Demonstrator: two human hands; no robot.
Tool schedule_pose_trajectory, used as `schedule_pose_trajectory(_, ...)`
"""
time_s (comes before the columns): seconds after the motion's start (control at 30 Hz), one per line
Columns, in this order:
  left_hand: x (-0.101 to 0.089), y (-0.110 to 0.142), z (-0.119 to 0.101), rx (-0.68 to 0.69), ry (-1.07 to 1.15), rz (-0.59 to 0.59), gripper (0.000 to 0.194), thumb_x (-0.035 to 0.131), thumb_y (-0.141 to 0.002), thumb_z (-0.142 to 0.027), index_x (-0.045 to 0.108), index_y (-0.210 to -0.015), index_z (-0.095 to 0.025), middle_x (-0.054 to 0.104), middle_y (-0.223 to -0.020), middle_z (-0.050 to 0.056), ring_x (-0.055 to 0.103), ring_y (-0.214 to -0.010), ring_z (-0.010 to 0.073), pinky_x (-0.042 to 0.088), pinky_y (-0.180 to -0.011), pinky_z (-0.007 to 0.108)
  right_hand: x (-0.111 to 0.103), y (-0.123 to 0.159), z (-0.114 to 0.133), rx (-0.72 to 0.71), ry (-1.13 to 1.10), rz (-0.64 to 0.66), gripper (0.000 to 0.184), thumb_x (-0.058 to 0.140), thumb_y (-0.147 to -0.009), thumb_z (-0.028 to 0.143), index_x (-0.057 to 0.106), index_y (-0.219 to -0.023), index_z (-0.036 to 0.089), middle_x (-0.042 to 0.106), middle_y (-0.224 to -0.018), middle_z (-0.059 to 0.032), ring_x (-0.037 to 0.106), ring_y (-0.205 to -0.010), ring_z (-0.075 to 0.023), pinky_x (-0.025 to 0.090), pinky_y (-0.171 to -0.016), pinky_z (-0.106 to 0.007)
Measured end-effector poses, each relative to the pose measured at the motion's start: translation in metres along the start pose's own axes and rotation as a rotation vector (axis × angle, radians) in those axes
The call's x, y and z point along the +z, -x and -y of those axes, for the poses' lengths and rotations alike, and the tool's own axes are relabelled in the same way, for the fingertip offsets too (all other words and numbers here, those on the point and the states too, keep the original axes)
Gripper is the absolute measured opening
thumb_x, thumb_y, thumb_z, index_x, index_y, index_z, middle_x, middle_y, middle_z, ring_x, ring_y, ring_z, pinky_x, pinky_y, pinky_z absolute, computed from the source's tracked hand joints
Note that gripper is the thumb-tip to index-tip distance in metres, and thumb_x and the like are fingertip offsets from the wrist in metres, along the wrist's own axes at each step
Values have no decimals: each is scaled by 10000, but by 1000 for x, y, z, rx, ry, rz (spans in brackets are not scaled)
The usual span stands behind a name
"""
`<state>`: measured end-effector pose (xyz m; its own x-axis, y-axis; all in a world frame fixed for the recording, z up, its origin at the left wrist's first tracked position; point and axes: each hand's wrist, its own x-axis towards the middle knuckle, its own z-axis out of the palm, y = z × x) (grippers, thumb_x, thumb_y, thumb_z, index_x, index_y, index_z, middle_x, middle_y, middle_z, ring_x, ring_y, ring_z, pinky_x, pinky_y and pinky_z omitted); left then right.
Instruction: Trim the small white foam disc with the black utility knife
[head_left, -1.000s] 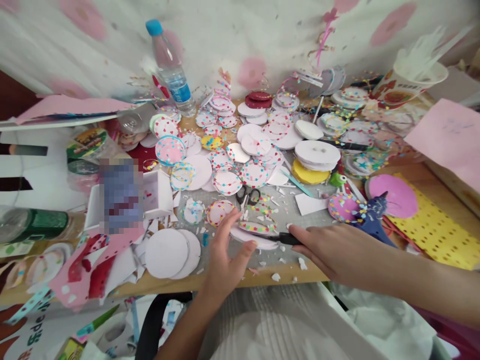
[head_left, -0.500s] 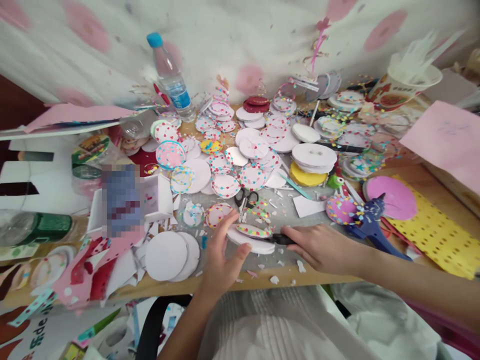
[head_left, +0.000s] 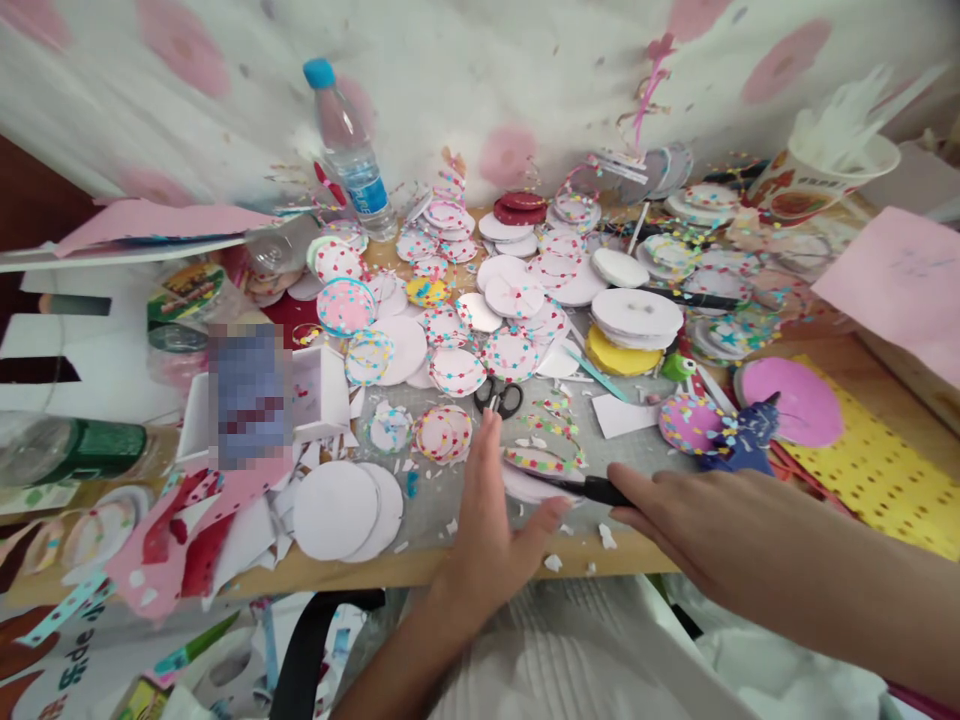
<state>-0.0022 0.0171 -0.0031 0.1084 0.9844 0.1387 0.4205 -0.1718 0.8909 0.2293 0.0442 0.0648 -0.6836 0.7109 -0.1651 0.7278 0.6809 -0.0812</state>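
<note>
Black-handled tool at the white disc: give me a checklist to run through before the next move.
1. Black-handled tool held: ok, the right hand grips its handle.
2. Tool lined up with the white disc: ok, its thin end reaches across it in view.
3. Disc steadied by the left hand: cannot tell, contact is unclear.
4. Left fingertips clear of the scissors: not ok, the handles sit right by them.
5. Gray mat free of scraps: not ok, white bits lie scattered.

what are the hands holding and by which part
The right hand holds a slim black tool by its handle. The left hand is open, with no clear grip.
</note>
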Motion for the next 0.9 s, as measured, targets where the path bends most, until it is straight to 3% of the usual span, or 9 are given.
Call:
schedule_pose_trajectory(0.1,-2,-8,2,-2,5,-4,731,561,-914,-430,198,-1511,-214,297,-1562,177,286,-1449,312,276,-1164,532,-5,-15,0,-63,45,72,197,389,-994,276,523,-1109,190,683,-670,-23,649,-494,-211,247,-445,-338)
schedule_pose_trajectory(0.2,-9,-14,5,-47,31,10,688,538,-925,-442,244,-1499,-202,330,-1549,176,314,-1437,309,286,-1162,520,-8,-26,-1,-37,0,105,221,317,-1027,339,498,-984,220,657,-612,1,652,-474,-215,188,-434,-333)
schedule_pose_trajectory(0.43,-20,-14,15,-89,122,80,674,533,-922,-460,282,-1494,-207,326,-1558,152,333,-1429,307,285,-1167,496,-2,-32,0,-17,-77,159,219,299,-1022,310,474,-937,210,646,-559,-6,640,-452,-224,116,-447,-315)
schedule_pose_trajectory(0.7,-28,-24,17,-161,215,95,644,519,-909,-526,376,-1454,-214,403,-1521,135,379,-1404,308,290,-1169,484,11,-43,-8,1,-206,235,192,339,-1022,301,488,-967,192,708,-717,-60,686,-604,-218,199,-461,-292)
schedule_pose_trajectory(0.9,-28,-20,16,-144,174,99,668,548,-905,-493,337,-1476,-219,367,-1541,139,368,-1411,305,286,-1171,492,9,-35,-5,-10,-230,178,236,312,-1026,319,506,-991,190,712,-698,-47,685,-565,-213,232,-454,-297)
